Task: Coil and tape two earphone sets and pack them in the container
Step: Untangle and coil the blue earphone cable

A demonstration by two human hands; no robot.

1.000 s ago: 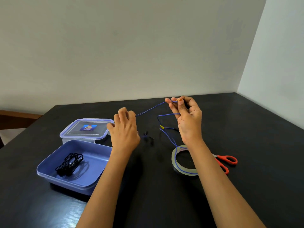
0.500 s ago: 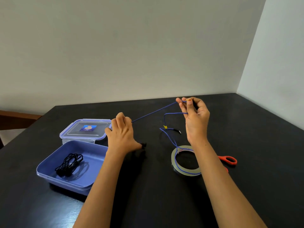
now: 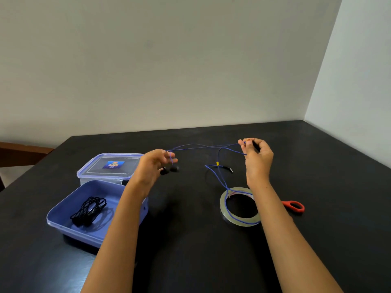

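A blue earphone cable (image 3: 203, 146) stretches in the air between my two hands above the black table (image 3: 190, 240). My left hand (image 3: 153, 167) pinches its earbud end, and two dark earbuds (image 3: 170, 169) hang just below the fingers. My right hand (image 3: 257, 157) pinches the cable farther along. The rest of the cable drops past a yellow joint (image 3: 217, 163) and lies across the tape roll (image 3: 240, 206). A coiled black earphone set (image 3: 88, 210) lies inside the open blue container (image 3: 63, 223) at the left.
The container's clear lid (image 3: 111, 166) lies behind it. Red-handled scissors (image 3: 294, 206) lie right of the tape roll, partly hidden by my right forearm. Walls close the table's far and right sides.
My hands have drawn apart, the right one going right. My left hand has turned and lifted, and the earbuds now hang below its fingers. The cable between them sags slightly.
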